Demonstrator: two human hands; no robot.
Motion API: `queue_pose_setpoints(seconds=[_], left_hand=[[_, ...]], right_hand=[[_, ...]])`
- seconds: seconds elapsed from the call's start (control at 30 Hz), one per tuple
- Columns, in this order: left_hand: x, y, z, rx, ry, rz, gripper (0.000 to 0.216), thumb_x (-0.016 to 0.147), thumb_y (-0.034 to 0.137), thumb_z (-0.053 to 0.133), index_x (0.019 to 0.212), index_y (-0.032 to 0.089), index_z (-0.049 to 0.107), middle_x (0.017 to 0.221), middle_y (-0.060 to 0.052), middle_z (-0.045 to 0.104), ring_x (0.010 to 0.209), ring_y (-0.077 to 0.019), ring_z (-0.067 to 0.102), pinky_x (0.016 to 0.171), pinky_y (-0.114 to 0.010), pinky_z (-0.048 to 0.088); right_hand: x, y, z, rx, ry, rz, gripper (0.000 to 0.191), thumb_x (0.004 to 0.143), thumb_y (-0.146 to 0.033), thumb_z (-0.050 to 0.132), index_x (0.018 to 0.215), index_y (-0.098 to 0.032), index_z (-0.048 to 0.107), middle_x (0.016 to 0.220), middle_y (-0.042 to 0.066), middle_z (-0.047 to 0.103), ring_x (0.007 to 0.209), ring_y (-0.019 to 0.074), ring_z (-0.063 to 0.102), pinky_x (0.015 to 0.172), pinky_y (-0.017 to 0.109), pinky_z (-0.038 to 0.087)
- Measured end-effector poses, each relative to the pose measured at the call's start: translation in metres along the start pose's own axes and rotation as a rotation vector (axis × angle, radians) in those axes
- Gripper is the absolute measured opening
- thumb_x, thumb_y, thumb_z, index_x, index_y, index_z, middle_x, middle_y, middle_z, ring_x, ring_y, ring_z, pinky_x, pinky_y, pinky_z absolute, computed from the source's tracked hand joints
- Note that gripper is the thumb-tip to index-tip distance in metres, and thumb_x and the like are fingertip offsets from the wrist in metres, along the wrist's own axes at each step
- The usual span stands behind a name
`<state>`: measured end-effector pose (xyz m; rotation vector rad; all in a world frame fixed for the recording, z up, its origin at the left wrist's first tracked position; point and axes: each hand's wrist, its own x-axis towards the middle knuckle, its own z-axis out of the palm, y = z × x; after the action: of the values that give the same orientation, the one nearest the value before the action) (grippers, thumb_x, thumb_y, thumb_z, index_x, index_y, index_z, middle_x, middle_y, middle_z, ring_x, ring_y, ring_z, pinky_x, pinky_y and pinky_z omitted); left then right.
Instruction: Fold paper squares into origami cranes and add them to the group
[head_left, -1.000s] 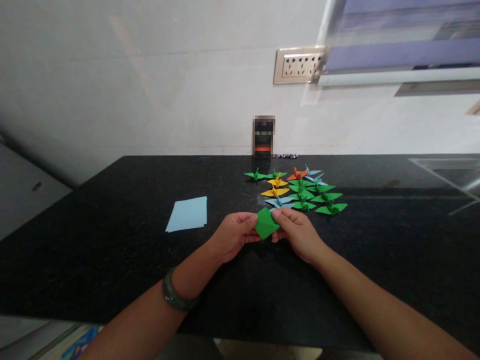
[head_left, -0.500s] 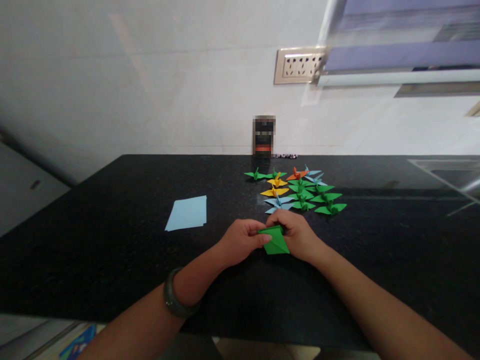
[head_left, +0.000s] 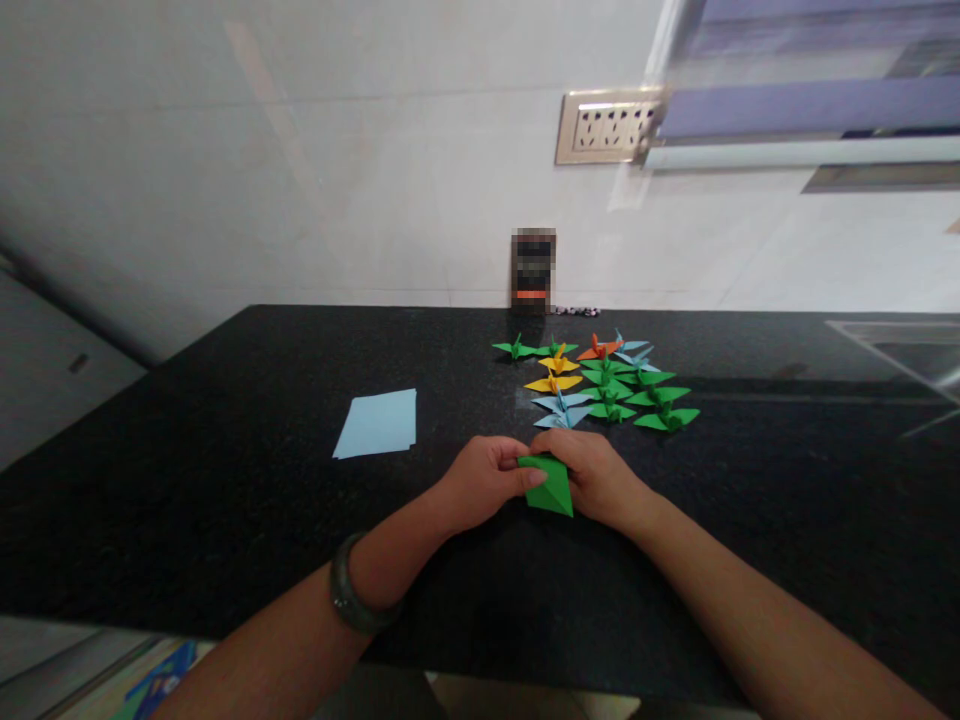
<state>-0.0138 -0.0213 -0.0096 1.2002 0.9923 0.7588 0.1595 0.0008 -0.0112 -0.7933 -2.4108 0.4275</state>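
A folded piece of green origami paper [head_left: 551, 492] is held between my two hands, just above the black countertop. My left hand [head_left: 486, 483] pinches its left side, the thumb lying flat across the near face. Behind the far right edge, my right hand [head_left: 596, 472] has its fingers curled round the paper; some of its fingertips are hidden. Beyond the hands stand several folded paper cranes in rows: green cranes [head_left: 665, 412], yellow cranes [head_left: 553, 384], light blue cranes [head_left: 561, 408] and one orange crane [head_left: 599, 347].
A small stack of light blue paper squares [head_left: 376, 424] lies left of my hands on the black countertop [head_left: 225, 480]. A dark upright box-like object [head_left: 533, 270], blurred out, leans by the wall, with a beaded string [head_left: 577, 311] beside it. A socket panel [head_left: 609, 126] is on the wall.
The green paper has tilted, its lower right corner now pointing further down. My right hand has shifted slightly down, its fingers still on the far edge. The view has moved a little.
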Motion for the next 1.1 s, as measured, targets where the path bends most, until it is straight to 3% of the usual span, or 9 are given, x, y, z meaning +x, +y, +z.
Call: queue_pose_setpoints(seconds=[0.2,0.33,0.53,0.7,0.8,0.83,0.97,1.1], left_hand=[[0.0,0.002,0.001,-0.099,0.015,-0.036,0.032,0.056,0.036,0.074,0.073,0.011,0.063,0.063,0.0,0.062,0.057,-0.0097,0.054,0.058,-0.022,0.041],[-0.001,0.006,0.003,-0.156,0.013,-0.074,0.039,0.062,0.047,0.068,0.072,0.009,0.064,0.065,-0.003,0.063,0.059,-0.0109,0.057,0.06,-0.024,0.045],[0.0,0.008,0.002,0.031,0.116,-0.072,0.034,0.067,0.045,0.064,0.063,0.011,0.06,0.053,-0.003,0.061,0.049,-0.0095,0.055,0.05,-0.02,0.042],[0.002,0.008,0.0,0.069,0.217,0.019,0.031,0.069,0.043,0.062,0.059,0.013,0.058,0.048,-0.001,0.058,0.044,-0.0087,0.052,0.047,-0.02,0.04],[0.004,0.005,-0.002,0.011,0.342,0.052,0.032,0.07,0.045,0.06,0.062,0.013,0.058,0.05,-0.001,0.06,0.046,-0.0102,0.054,0.049,-0.022,0.042],[0.004,0.004,-0.003,-0.012,0.38,0.063,0.032,0.07,0.045,0.06,0.063,0.013,0.058,0.052,-0.001,0.061,0.048,-0.0106,0.055,0.05,-0.022,0.043],[0.005,0.001,-0.003,-0.06,0.426,0.093,0.03,0.068,0.043,0.063,0.067,0.013,0.059,0.056,-0.001,0.063,0.052,-0.0113,0.057,0.054,-0.023,0.045],[0.004,0.002,0.0,-0.043,0.327,0.031,0.026,0.067,0.038,0.065,0.067,0.012,0.059,0.058,-0.002,0.064,0.052,-0.0113,0.058,0.053,-0.023,0.044]], right_hand=[[0.001,0.002,-0.001,0.04,0.065,-0.004,0.005,0.077,-0.02,0.055,0.08,-0.019,0.059,0.067,0.001,0.061,0.059,0.0115,0.055,0.055,0.021,0.038],[0.001,0.002,-0.003,0.115,0.079,0.041,0.013,0.077,-0.014,0.051,0.082,-0.019,0.062,0.072,0.002,0.065,0.064,0.0119,0.058,0.059,0.022,0.042],[-0.001,0.003,0.004,0.216,0.186,0.147,0.021,0.071,-0.013,0.056,0.09,-0.019,0.062,0.081,0.005,0.067,0.072,0.0146,0.061,0.065,0.026,0.046],[0.005,-0.003,0.009,0.637,0.359,0.505,0.02,0.072,-0.03,0.058,0.088,-0.019,0.057,0.061,-0.001,0.058,0.052,0.0114,0.055,0.049,0.024,0.046],[0.01,-0.009,0.007,0.932,0.411,0.791,0.036,0.078,-0.051,0.047,0.087,-0.017,0.055,0.061,-0.001,0.056,0.046,0.0099,0.053,0.042,0.023,0.046],[0.01,-0.011,0.007,0.997,0.364,0.841,0.041,0.077,-0.056,0.045,0.084,-0.017,0.054,0.06,0.0,0.056,0.043,0.0093,0.052,0.04,0.022,0.045],[0.009,-0.018,0.007,0.995,0.17,0.79,0.035,0.067,-0.049,0.062,0.069,-0.016,0.049,0.053,-0.004,0.052,0.036,0.0052,0.042,0.034,0.019,0.039],[0.009,-0.019,0.008,0.926,0.279,0.694,0.027,0.065,-0.037,0.067,0.072,-0.018,0.048,0.05,-0.009,0.045,0.036,0.0038,0.035,0.033,0.017,0.029]])
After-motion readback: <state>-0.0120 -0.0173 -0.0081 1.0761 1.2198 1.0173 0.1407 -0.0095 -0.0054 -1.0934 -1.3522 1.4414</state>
